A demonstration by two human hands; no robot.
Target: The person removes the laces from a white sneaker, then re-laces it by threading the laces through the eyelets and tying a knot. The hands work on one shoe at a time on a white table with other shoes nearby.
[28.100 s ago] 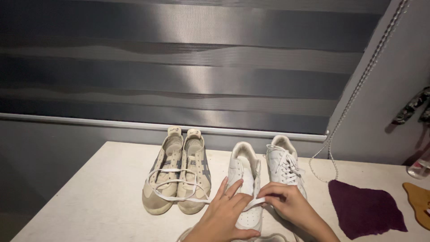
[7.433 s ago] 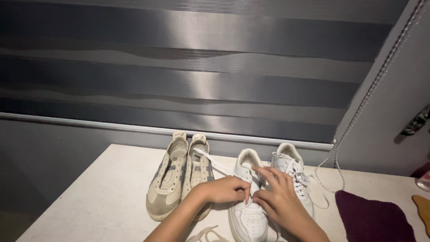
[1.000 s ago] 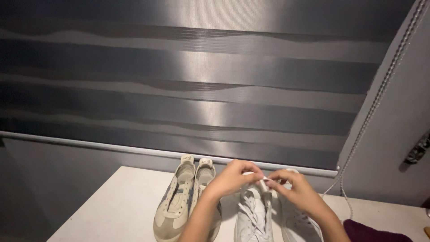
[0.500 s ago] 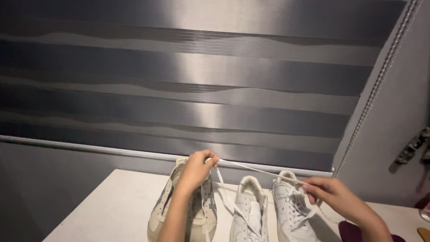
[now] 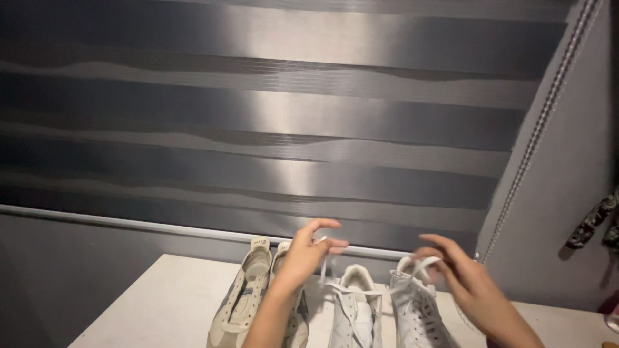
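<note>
— What takes up most of the view?

— A roller blind (image 5: 277,122) of dark and pale grey bands fills the upper part, its bottom rail running just above the far edge of the table. To its right a beaded cord (image 5: 538,125) hangs slantwise along the grey wall (image 5: 567,212).

— And below that?

— A pale table (image 5: 161,303), with four shoes in a row, heels toward the blind. On the left a beige pair (image 5: 248,296) with grey side stripes, the two shoes pressed together. To the right a white sneaker (image 5: 353,309), and beside it a second white sneaker (image 5: 416,309), already laced.

— Does anything stand in the way?

— The left forearm lies across the inner beige shoe and hides much of it. The right hand covers the far side of the laced sneaker.

— What are the hands doing?

— The left hand (image 5: 306,254) is raised over the gap between the beige pair and the middle sneaker, thumb and forefinger pinched on one end of a white lace (image 5: 361,291), the other fingers spread. The right hand (image 5: 461,280) is above the heel of the right sneaker, fingers curled loosely; the other end of the lace loops over them.

— Where does the lace go?

— It runs from each hand down to the top of the middle sneaker, crossing just above its tongue.

— Anything small at the edges?

— A patterned strap (image 5: 596,219) hangs on the wall at far right.
</note>
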